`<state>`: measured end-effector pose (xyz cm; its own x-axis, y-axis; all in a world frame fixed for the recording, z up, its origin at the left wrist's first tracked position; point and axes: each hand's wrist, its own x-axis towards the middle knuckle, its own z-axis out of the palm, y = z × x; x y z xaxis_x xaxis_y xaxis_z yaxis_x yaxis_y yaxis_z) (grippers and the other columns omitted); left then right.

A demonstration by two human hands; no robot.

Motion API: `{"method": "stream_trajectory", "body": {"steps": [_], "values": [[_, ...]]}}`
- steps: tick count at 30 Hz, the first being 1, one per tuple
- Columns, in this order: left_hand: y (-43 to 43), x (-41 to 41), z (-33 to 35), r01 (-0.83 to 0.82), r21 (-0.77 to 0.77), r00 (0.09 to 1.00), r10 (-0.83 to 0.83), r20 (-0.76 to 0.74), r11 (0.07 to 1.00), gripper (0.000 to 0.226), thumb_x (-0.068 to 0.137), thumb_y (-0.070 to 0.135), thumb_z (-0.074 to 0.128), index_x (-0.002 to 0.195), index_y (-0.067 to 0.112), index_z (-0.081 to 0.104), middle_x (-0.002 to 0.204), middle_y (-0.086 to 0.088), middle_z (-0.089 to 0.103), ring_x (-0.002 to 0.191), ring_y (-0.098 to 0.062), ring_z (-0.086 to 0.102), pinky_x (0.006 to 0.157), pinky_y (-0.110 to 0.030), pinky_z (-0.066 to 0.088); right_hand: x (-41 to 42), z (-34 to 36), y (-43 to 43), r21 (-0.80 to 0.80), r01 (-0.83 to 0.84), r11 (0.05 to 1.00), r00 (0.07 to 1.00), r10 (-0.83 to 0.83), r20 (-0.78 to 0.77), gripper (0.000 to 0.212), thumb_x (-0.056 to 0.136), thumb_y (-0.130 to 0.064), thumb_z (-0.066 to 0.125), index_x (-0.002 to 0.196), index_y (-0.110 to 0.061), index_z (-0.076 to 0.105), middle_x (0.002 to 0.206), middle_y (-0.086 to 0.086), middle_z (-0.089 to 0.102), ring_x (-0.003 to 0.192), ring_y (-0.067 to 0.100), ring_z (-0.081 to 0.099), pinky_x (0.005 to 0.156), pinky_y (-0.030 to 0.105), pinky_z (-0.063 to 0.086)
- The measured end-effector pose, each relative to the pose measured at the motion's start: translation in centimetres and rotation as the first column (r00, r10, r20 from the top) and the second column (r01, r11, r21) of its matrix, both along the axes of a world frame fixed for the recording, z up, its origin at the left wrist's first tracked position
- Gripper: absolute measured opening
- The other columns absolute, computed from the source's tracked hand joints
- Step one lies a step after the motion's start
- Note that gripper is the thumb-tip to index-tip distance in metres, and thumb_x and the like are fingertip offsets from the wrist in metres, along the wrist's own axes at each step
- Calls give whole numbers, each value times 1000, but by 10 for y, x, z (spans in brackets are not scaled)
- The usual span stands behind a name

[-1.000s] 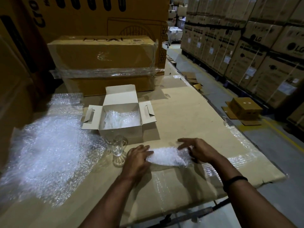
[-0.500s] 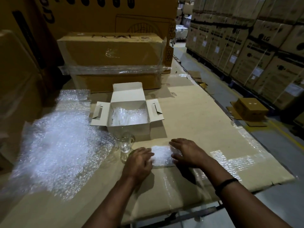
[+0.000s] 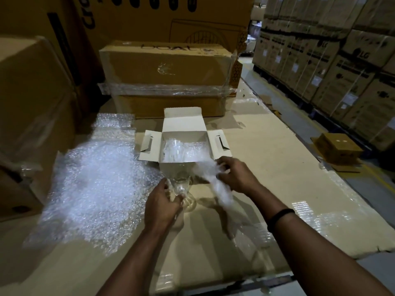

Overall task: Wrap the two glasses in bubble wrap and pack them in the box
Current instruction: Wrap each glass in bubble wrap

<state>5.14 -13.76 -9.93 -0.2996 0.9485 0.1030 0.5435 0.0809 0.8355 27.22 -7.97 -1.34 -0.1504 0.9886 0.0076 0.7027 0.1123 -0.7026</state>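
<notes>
The white box [image 3: 183, 167] is sitting open on the cardboard top [image 3: 267, 167], back flap standing up, both side flaps lying spread out flat. Inside it, a pale, crinkly bundle [image 3: 175, 149] of bubble wrap is filling the left part, with more wrap lining the rest. What the bundle is covering is too hazy to tell.

Just in front of the box, the left hand [image 3: 162, 204] is gripping the glass [image 3: 183, 186], fingers curling round its narrow lower part. The glass is clear and stemmed, flaring out to a round foot, and it is standing roughly upright. I cannot tell if the foot is touching the cardboard.

The right hand [image 3: 235, 176] is pinching a strip of bubble wrap [image 3: 215, 184] beside the box's front right corner. The strip is trailing down towards the person, white and blurred. A black wristband [image 3: 280, 216] is showing on that arm.

To the left, a big sheet of bubble wrap [image 3: 92, 189] is lying spread out, knobbly and shining. Behind the box, a long brown carton [image 3: 166, 67] is sitting with a band of clear film around its middle. Off to the right, stacked cartons [image 3: 342, 60] are lining the aisle, and a small brown box [image 3: 337, 148] is resting on the floor
</notes>
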Motion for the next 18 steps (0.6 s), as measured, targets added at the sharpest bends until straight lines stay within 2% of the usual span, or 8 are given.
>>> {"method": "stream_trajectory", "body": {"steps": [2,4,8,10,12,14,16,18], "values": [[7,-2,-2,7,-36,1000,-8,-17,999,52,68,49,80,112,39,55,99,14,69,87,-13,67,77,-36,56,-16,11,0,-83,104,991,931,-127,-342,13,83,3,64,89,-9,65,78,9,65,61,29,62,49,32,51],[10,-3,-4,27,-45,999,-29,-37,999,52,69,56,77,113,37,57,100,12,71,89,-14,67,77,-37,56,-30,18,2,-192,175,966,800,-253,-544,9,85,6,63,85,-3,64,77,15,65,58,24,61,47,29,51],[10,-4,-4,41,-29,998,-42,-50,999,50,73,55,75,118,37,60,97,14,72,86,-12,68,71,-29,54,-53,27,5,-344,107,933,532,-346,-773,20,86,13,52,86,-1,66,90,16,71,76,23,69,63,27,58],[9,-5,-3,56,-20,997,-56,-43,998,50,74,56,74,119,38,60,97,19,70,85,-8,66,68,-25,51,-58,26,4,-286,-3,958,562,-235,-793,25,82,12,55,95,-4,69,97,15,72,86,24,70,74,31,59],[9,-6,-3,63,-16,998,-63,-29,998,49,74,55,73,118,37,61,99,17,71,85,-9,67,66,-24,49,-61,19,0,-130,-50,990,762,-46,-646,32,80,5,67,110,-6,66,107,9,69,92,18,68,79,24,55],[11,-7,-3,65,-30,998,-66,-13,997,51,72,57,74,117,36,62,99,15,72,86,-11,67,69,-27,52,-63,13,-4,199,-97,975,971,137,-198,32,80,-1,71,112,-7,68,113,2,63,97,11,63,83,13,48],[13,-9,-5,66,-47,998,-66,1,997,50,70,60,75,112,36,63,96,16,72,84,-11,67,72,-32,54,-65,8,-4,480,-323,815,940,216,264,21,80,-4,71,99,-11,75,107,1,68,94,15,64,80,19,49],[14,-9,-9,58,-41,998,-57,16,997,47,67,64,74,103,35,63,89,14,71,80,-11,66,70,-35,55,-67,7,0,529,-471,706,853,213,476,18,75,-4,73,89,-16,77,95,0,73,84,22,65,69,33,53]]}}
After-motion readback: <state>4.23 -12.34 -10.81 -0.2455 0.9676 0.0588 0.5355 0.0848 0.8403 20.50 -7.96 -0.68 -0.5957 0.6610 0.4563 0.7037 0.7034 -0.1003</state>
